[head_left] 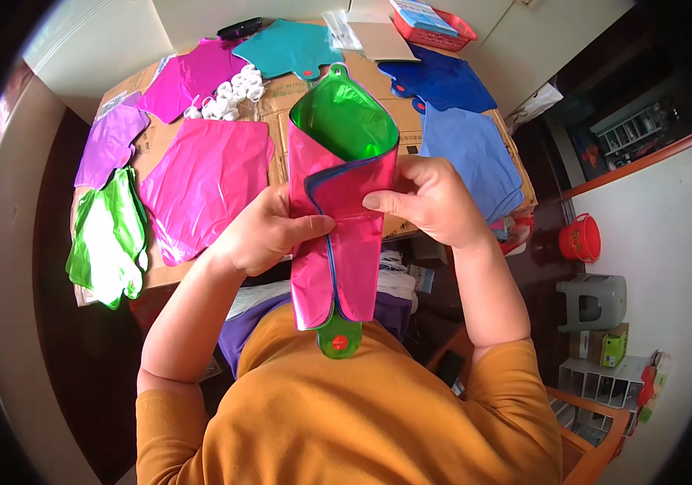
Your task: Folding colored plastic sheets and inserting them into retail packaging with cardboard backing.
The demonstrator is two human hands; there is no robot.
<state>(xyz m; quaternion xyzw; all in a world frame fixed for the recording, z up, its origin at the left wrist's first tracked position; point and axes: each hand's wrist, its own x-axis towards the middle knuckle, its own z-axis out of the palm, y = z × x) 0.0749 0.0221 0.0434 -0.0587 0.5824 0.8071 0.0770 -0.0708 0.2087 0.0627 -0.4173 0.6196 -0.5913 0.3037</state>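
Observation:
I hold a stack of flat foil balloons (347, 259) rolled lengthwise in front of my chest. The outer layer is pink, a blue edge shows inside, and a green one (344, 121) forms the open top and a tab with a red dot at the bottom. My left hand (263, 234) grips the roll's left side with the thumb across it. My right hand (431, 202) grips the right side, thumb pressing the pink fold.
A cardboard-covered table (277, 97) holds flat foil balloons: pink (200, 182), green (107, 238), purple (107, 141), magenta (192, 77), teal (289, 48), blue (471, 149). White clips (232, 93) lie among them. A red basket (435, 28) sits at the back. A red bucket (580, 238) and grey stool (592, 299) stand at the right.

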